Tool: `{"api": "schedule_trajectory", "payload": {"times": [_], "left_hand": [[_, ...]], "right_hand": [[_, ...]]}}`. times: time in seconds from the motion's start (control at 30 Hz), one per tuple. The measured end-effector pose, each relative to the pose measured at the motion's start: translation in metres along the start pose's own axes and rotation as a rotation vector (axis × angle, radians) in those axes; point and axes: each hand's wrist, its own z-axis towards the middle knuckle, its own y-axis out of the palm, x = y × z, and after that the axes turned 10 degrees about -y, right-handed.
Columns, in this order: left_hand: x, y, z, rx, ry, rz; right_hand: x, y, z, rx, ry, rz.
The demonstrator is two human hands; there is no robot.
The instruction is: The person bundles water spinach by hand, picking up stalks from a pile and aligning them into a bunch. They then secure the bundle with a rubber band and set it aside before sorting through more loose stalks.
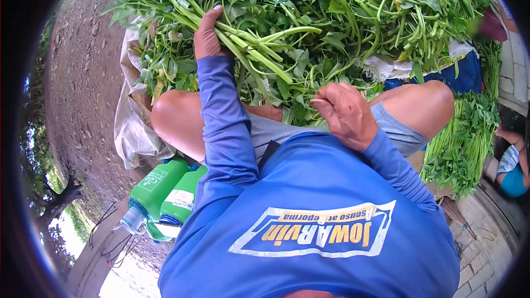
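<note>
A bunch of water spinach stems (pixel 251 49) lies across my left hand (pixel 207 36), whose fingers are wrapped round it with the thumb on top. The cut ends point down and to the right, and the leaves fan out to the upper left. My right hand (pixel 348 115) is held in front of my lap, lower right of the stem ends and apart from them. Its fingers are curled in; whether anything is between them is hidden. Beyond both hands spreads a large pile of loose water spinach (pixel 353 16), reaching up to my crossed legs.
Pale sacking (pixel 132 116) edges the pile on the left. Green jugs (pixel 157 182) stand by my left knee. To the right are bundled greens (pixel 461 143), a blue sack (pixel 464 74) and, further out, another person (pixel 513 160). Bare ground (pixel 83 72) lies left.
</note>
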Motion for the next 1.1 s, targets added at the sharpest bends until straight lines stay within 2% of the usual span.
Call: {"api": "schedule_trajectory", "payload": {"times": [0.03,0.1,0.17,0.23,0.33,0.37,0.4,0.43,0.47,0.5,0.57,0.63,0.67,0.73,0.8,0.9,0.93,1.0,1.03,1.07,1.1], "left_hand": [[-0.004,-0.005,0.007,0.007,0.008,0.033],[-0.014,-0.004,0.010,0.080,0.053,0.083],[-0.021,-0.006,0.015,0.156,0.146,0.186],[-0.024,-0.008,0.015,0.268,0.258,0.282],[-0.023,0.000,0.000,0.285,0.094,0.159],[-0.026,-0.001,0.002,0.262,0.128,0.158],[-0.028,-0.005,0.005,0.246,0.162,0.165],[-0.027,-0.009,0.008,0.310,0.224,0.266],[-0.025,-0.013,0.010,0.331,0.180,0.239],[-0.017,-0.012,0.009,0.327,0.154,0.189],[0.002,-0.011,0.007,0.298,0.108,0.113],[0.009,-0.018,0.012,0.237,0.065,0.082],[0.008,-0.009,0.006,0.226,0.114,0.100],[0.003,-0.004,0.001,0.211,0.108,0.117],[-0.004,0.001,0.000,0.205,0.052,0.161],[-0.017,0.003,0.001,0.151,0.043,0.200],[-0.018,0.008,0.000,0.146,0.039,0.196],[-0.023,0.010,-0.007,0.150,0.062,0.227],[-0.025,0.011,-0.009,0.136,0.044,0.225],[-0.026,0.012,-0.010,0.119,0.026,0.220],[-0.030,0.009,-0.007,0.114,0.045,0.242]], "right_hand": [[-0.006,0.003,0.016,0.079,-0.055,0.003],[-0.016,0.013,0.040,0.093,-0.099,-0.073],[-0.025,0.027,0.060,-0.041,-0.074,-0.224],[-0.011,0.050,0.070,-0.025,-0.069,-0.230],[0.003,0.051,0.061,0.005,-0.088,-0.191],[0.005,0.051,0.056,0.025,-0.110,-0.141],[0.003,0.049,0.046,-0.027,-0.088,-0.116],[-0.001,0.046,0.035,-0.076,-0.068,-0.090],[0.000,0.043,0.023,-0.125,-0.049,-0.064],[0.012,0.048,0.000,-0.295,0.007,-0.077],[0.054,0.047,-0.043,-0.385,0.007,-0.031],[0.090,0.037,-0.040,-0.380,0.371,0.193],[0.117,0.033,-0.022,-0.312,0.719,0.394],[0.182,0.031,0.000,-0.056,1.324,0.469],[0.268,0.054,-0.029,-0.105,1.264,-0.128],[0.332,0.103,-0.061,-0.007,1.239,-0.358],[0.323,0.093,-0.045,0.050,1.185,-0.320],[0.259,0.062,-0.029,0.146,1.105,-0.227],[0.239,0.050,-0.017,0.154,1.054,-0.297],[0.226,0.041,-0.013,0.211,0.853,-0.395],[0.201,0.025,0.002,0.253,0.880,-0.346]]}}
